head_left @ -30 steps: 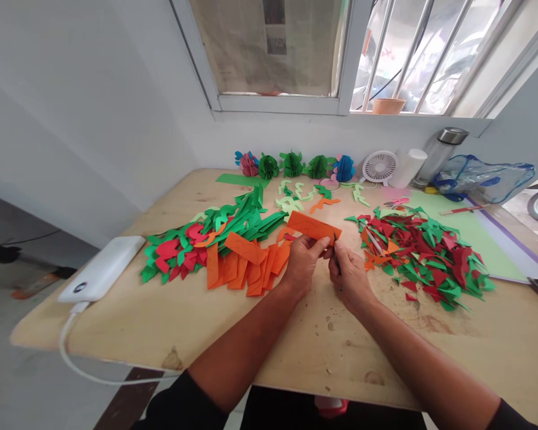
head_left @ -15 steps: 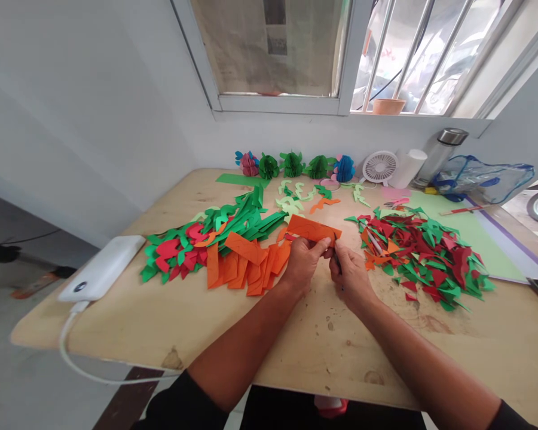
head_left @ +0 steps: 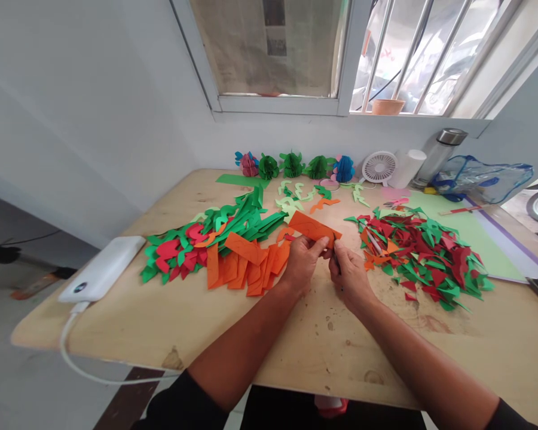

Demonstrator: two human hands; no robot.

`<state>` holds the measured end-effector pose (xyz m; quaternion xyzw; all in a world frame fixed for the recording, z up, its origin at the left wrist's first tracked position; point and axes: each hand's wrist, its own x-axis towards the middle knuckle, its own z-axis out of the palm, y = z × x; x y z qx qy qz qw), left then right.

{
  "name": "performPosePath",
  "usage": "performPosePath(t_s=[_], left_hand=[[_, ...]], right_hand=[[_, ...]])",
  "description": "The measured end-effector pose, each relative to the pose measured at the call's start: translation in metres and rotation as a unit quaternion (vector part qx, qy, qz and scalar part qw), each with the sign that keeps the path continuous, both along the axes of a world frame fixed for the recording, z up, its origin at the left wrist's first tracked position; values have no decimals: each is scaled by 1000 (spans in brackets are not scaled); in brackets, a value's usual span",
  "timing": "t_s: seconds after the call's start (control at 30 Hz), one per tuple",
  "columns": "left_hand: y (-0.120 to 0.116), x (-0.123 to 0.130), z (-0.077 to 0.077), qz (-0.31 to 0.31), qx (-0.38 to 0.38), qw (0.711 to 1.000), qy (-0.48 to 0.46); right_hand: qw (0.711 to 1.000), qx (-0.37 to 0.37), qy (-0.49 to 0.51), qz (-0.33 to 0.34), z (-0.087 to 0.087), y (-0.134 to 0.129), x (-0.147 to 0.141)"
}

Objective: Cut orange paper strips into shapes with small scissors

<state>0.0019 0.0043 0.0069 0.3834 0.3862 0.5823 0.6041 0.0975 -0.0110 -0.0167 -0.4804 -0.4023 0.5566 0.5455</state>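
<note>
two hands [head_left: 302, 263] [head_left: 352, 276] on line-marked orange paper [head_left: 311, 226]

Craft corner with paper scraps [head_left: 461, 263]

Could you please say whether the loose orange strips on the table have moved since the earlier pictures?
No: judged against the wooden table, the loose orange strips lie in the same place.

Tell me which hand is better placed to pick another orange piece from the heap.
Probably the left hand: it is right beside the orange pieces, though it would first have to free itself of the orange strip. The right hand is farther off and grips a dark tool.
</note>
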Motion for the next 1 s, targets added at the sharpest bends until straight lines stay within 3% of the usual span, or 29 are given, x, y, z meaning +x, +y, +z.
performPosePath(t_s=[0.77, 1.0], left_hand=[[0, -1, 1, -3, 1, 1000, -13], [0, -2, 3, -2, 18, 1000, 22]], right_hand=[[1000, -25, -8, 8, 0, 0, 0], [1000, -16, -12, 6, 1, 1, 0]])
